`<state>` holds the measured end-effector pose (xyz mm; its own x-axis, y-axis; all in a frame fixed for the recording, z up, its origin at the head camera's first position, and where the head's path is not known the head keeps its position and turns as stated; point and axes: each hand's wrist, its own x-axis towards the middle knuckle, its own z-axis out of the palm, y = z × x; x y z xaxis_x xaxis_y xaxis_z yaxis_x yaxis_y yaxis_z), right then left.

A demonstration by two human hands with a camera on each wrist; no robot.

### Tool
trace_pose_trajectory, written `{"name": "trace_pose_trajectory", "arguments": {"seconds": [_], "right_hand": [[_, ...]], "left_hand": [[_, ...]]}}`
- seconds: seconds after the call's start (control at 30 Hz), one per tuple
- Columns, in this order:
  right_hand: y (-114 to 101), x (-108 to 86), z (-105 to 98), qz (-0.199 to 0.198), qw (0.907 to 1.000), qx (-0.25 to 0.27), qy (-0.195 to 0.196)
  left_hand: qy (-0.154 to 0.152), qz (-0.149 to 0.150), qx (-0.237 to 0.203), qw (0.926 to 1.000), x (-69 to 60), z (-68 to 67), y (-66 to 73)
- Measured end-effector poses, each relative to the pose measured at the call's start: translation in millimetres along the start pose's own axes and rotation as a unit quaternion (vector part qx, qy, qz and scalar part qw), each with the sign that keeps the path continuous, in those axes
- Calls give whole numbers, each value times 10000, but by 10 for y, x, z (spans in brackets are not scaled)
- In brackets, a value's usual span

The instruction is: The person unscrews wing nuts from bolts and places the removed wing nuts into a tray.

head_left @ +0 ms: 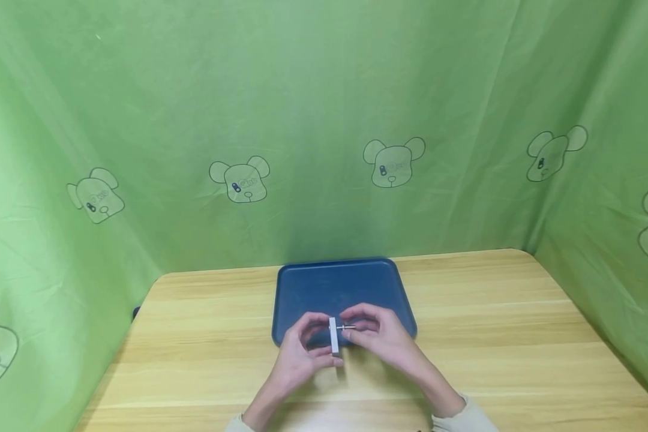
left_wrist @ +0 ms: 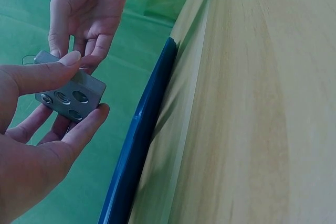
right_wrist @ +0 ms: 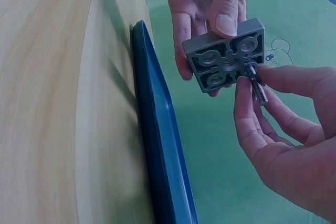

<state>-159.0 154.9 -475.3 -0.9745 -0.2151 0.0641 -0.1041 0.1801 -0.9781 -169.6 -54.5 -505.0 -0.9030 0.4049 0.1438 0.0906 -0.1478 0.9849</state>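
Observation:
A small square grey block is held on edge above the near side of the blue tray. My left hand grips it by its edges, thumb on one side and fingers on the other. In the left wrist view the block shows several round holes on one face. Its other face, with ribs and recesses, faces my right hand in the right wrist view. There a threaded metal screw sticks out from one corner of the block, and my right thumb and fingers pinch around it.
The blue tray lies on the wooden table beneath and beyond the hands. Green cloth with bear-head outlines hangs behind the table and at both sides.

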Motion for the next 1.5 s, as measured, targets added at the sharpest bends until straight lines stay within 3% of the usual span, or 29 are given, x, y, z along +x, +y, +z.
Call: {"name": "trace_pose_trajectory", "arguments": {"seconds": [0.67, 1.5], "right_hand": [[-18, -13, -4, -85, 9999, 38, -104], [-10, 3, 21, -240, 9996, 142, 95]], "left_hand": [[-29, 78, -116, 9999, 4, -18, 9], [-9, 78, -118, 9999, 6, -26, 15]]}}
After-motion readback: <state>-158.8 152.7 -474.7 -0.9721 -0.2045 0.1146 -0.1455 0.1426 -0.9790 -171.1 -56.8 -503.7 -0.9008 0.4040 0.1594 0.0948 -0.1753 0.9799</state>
